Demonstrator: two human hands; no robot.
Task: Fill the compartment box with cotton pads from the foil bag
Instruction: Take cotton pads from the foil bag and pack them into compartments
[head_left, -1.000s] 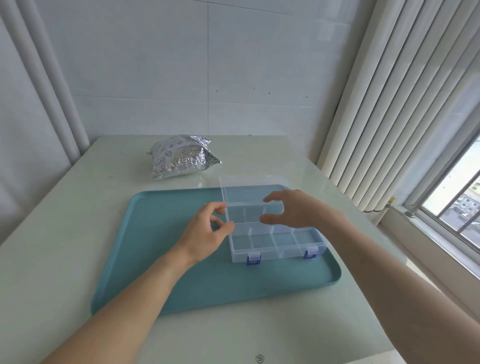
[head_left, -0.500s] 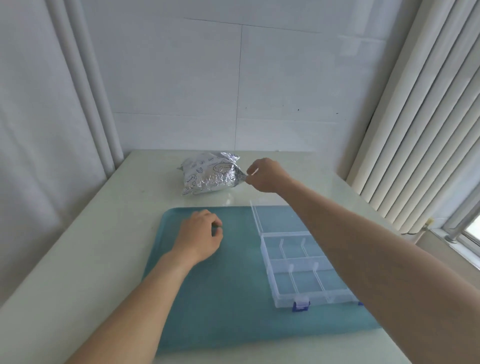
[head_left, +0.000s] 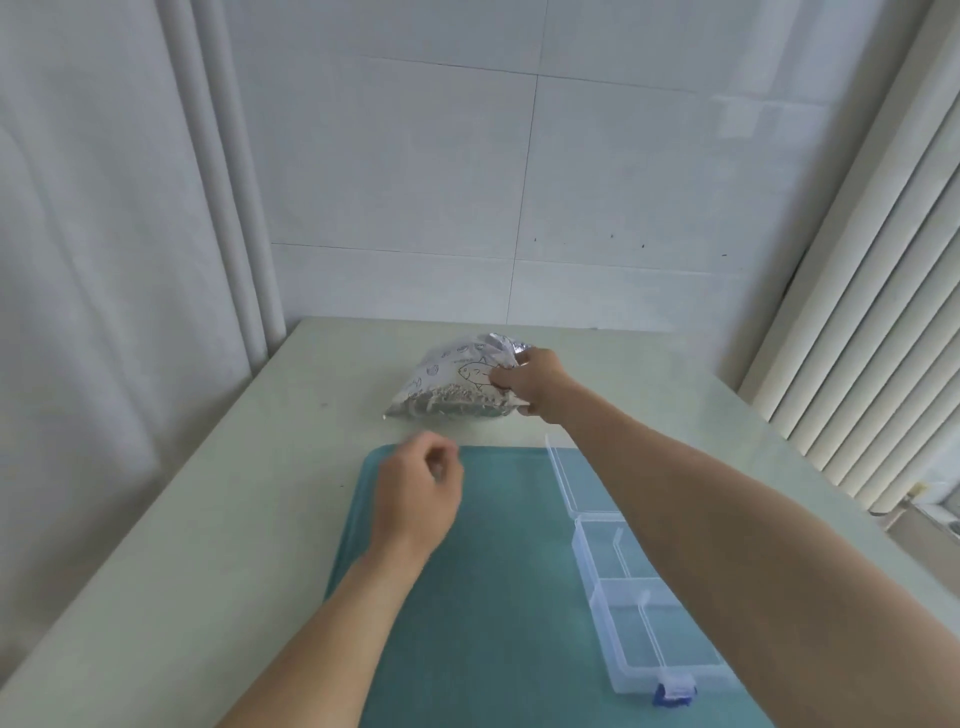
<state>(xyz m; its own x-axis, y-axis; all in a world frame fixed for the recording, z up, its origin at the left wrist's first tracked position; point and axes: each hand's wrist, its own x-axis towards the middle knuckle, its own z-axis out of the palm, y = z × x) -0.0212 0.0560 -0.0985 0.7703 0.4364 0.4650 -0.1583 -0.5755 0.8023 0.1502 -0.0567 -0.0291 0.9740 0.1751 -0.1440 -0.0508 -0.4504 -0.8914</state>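
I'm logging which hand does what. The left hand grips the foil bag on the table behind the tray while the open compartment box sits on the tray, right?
Not quite: the head view shows the right hand gripping the foil bag. The left hand hovers over the tray, holding nothing. The compartment box does sit open on the tray.

White tiled wall (head_left: 597, 171), pale green table (head_left: 182, 545), vertical blinds (head_left: 872, 312) on right, daylight.

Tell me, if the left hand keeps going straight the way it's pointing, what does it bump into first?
Probably the foil bag. The left hand hovers over the teal tray, pointing toward the table's far end, where the right hand grips the bag. Depth is hard to judge.
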